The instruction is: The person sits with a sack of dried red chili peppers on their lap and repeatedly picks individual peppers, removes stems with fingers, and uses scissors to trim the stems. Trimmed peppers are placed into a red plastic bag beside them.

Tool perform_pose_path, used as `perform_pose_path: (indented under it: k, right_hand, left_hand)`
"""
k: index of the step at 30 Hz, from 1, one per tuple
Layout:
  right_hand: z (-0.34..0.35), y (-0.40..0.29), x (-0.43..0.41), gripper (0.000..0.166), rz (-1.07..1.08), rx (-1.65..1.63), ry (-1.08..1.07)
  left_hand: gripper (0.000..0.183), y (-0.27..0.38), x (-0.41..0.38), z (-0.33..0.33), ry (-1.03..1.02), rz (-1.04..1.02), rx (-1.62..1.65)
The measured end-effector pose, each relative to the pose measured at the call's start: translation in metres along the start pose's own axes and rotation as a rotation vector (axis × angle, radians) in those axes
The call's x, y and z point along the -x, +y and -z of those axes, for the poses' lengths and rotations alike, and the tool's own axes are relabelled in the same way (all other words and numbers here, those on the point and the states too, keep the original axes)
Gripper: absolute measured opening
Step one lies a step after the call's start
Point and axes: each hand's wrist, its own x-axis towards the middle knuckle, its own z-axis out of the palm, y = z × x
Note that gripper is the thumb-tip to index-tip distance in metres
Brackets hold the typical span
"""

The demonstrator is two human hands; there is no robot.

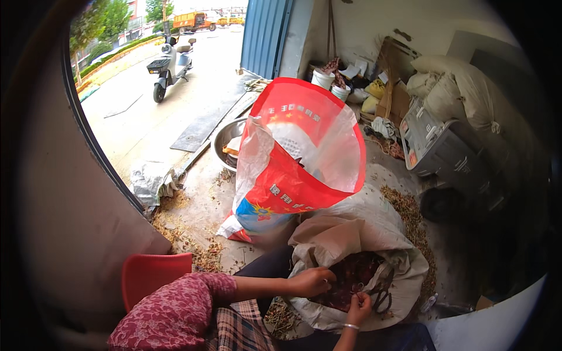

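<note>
My left hand (pixel 312 281) is above the left side of an open woven sack (pixel 397 313), its fingers curled. Whether anything is between them cannot be made out. On the right, my right hand (pixel 359 308), with a bracelet at the wrist, has thumb and fingertips pinched together over the sack's mouth. A thin pale stem seems to show at the fingertips. Dark red dried pods, probably chili peppers (pixel 353 270), fill the sack. Dark-handled scissors (pixel 383 299) rest at its right inner edge. Behind it stands a tall red and white printed bag (pixel 292 182), its mouth wide open.
A metal basin (pixel 219 142) stands behind the red bag. Stem debris (pixel 204 256) litters the floor. A red plastic chair (pixel 151 274) is at the left. To the right are a grey lidded bin (pixel 456 153) and stuffed sacks (pixel 465 87). A scooter (pixel 173 66) stands outside the doorway.
</note>
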Motion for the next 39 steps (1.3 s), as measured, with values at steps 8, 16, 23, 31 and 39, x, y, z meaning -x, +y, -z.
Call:
perform_pose_path:
  k: [8,16,23,31,39]
  right_hand:
    - [0.003,-0.028,0.035,0.014,-0.036,-0.244,-0.062]
    - [0.008,-0.054,0.039,0.016,-0.112,-0.221,0.098]
    - [0.031,-0.020,0.026,0.018,0.531,0.094,0.179]
    - [0.011,-0.044,0.063,0.021,0.095,-0.150,-0.099]
    - [0.013,-0.046,0.067,0.028,-0.066,-0.318,-0.182]
  left_hand:
    - [0.058,0.017,-0.008,-0.040,-0.233,0.114,-0.010]
    - [0.038,0.020,-0.012,-0.044,-0.241,0.017,-0.028]
    - [0.035,-0.002,-0.002,-0.043,-0.115,0.286,0.310]
    - [0.038,0.013,0.003,-0.033,-0.263,0.267,0.457]
    - [0.042,0.022,0.013,-0.028,-0.308,0.368,0.581]
